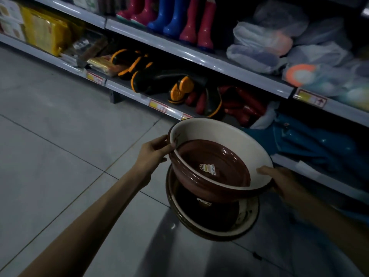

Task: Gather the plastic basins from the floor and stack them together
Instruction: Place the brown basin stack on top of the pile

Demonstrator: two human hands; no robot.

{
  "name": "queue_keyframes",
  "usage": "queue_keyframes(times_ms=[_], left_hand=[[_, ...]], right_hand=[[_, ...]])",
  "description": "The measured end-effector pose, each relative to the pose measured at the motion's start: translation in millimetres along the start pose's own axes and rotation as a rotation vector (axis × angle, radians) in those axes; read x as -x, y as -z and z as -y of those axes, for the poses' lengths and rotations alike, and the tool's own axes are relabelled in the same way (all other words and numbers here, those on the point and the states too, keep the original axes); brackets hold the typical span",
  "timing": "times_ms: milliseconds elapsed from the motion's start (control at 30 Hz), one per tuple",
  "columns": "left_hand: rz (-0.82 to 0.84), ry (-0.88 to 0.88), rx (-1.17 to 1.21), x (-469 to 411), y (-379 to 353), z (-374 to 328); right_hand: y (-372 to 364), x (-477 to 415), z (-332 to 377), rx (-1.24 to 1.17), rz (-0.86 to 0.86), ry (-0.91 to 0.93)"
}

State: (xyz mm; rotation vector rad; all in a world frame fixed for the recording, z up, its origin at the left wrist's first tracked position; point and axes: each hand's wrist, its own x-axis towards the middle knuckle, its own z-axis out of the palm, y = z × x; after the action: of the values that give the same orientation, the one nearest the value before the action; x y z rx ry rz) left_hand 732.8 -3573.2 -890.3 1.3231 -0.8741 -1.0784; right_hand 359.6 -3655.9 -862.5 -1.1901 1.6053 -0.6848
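The left hand [157, 150] and right hand [279, 180] grip opposite sides of the rim of the upper basin [219, 132]. It is tilted, mouth up toward the person, just above the lower basin [247, 216], which stands upright on the floor [60, 136].

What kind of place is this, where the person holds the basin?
Most likely a shop aisle selling household goods. Metal shelves carry price tags on their front edges, rubber boots stand in a row, and bagged goods lie beside them. The left hand and right hand grip the basin by its rim.
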Motion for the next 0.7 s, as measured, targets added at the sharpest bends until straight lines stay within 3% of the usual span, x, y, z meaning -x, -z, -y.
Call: queue_keyframes(times_ms=[233,533,700], left_hand=[[0.101,-0.026,-0.101,8.2,-19.0,31.5],[0.100,-0.034,-0.283,1.0,-8.7,62.1],[0.070,0.119,-0.357,-0.8,-2.8,83.9]], right_hand=[[18.5,-1.7,-52.9,0.080,-0.175,-0.043],[-8.7,8.2,-106.6,0.393,-0.151,-0.009],[-14.5,8.5,-127.4,0.564,-0.105,0.048]])
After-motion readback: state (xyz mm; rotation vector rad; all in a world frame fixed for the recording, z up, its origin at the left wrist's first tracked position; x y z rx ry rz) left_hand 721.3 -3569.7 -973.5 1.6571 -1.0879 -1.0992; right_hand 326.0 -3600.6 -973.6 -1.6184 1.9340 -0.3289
